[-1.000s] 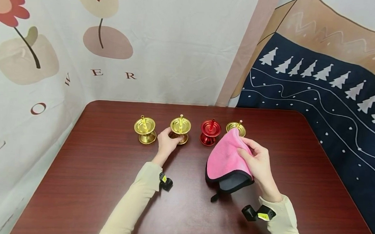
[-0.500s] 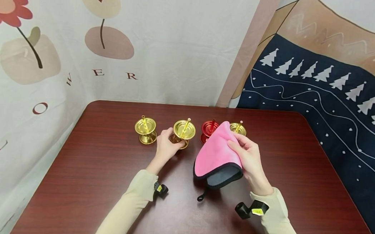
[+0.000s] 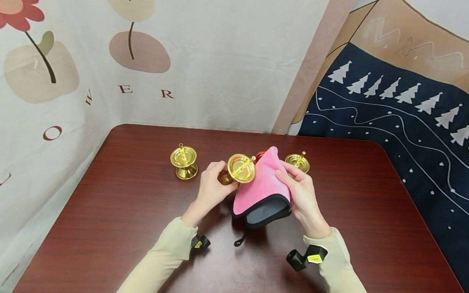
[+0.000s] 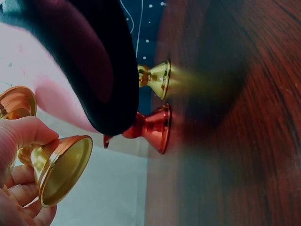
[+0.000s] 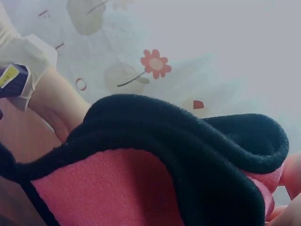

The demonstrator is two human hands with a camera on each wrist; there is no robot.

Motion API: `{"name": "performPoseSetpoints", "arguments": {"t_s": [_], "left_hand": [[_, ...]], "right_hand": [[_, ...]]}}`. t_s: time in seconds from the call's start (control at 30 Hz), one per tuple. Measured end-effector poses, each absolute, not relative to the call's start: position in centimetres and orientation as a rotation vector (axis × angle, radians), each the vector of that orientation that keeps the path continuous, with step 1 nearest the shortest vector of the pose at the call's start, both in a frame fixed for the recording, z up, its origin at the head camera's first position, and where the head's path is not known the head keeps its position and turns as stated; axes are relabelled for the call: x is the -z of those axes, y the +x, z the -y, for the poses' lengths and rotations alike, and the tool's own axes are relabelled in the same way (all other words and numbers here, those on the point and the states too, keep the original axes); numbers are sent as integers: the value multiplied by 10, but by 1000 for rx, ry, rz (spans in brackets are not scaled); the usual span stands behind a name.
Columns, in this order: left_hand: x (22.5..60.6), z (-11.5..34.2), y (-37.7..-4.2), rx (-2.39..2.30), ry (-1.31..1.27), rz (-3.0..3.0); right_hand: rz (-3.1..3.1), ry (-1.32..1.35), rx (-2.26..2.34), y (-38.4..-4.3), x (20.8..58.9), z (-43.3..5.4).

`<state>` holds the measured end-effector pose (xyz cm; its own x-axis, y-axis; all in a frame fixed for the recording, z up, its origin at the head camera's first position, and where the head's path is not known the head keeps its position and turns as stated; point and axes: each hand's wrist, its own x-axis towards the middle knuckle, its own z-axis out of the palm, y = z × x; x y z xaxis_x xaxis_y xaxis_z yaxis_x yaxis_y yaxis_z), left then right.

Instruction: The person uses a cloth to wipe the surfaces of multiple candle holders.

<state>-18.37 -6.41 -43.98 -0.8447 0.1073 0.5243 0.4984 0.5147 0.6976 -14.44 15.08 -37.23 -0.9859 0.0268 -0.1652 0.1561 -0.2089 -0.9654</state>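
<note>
My left hand (image 3: 212,191) grips a gold candle holder (image 3: 241,169) by its narrow stem, thumb on one side and fingers on the other. The holder is tilted and raised off the table, its flared base (image 4: 63,172) showing in the left wrist view. My right hand (image 3: 305,198) pinches a pink cloth (image 3: 262,186) with black edging, a grey underside and a hanging loop. The cloth is against or just beside the held holder's cup; contact cannot be told. Behind the cloth, a red candle holder (image 4: 153,129) is mostly hidden in the head view.
A gold candle holder (image 3: 184,161) stands at the left, and another gold one (image 3: 298,162) stands behind my right hand. The dark wooden table (image 3: 104,237) has its back edge close behind them. Patterned fabric (image 3: 223,65) hangs beyond it.
My left hand has lifted the gold candle holder, tilted it and brought it right and nearer. My right hand has carried the cloth left toward it, now covering most of the red holder.
</note>
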Motion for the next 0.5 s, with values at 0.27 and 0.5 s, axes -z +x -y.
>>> {"name": "performPoseSetpoints", "arguments": {"t_s": [0.27,0.5], "left_hand": [[432,60,-177,1206,-542,2301],[426,55,-174,1142,-529,2277]], "right_hand": [[-1829,230,2404,-148,366,-144],[-1679,1,2448,-146,362,-144]]}}
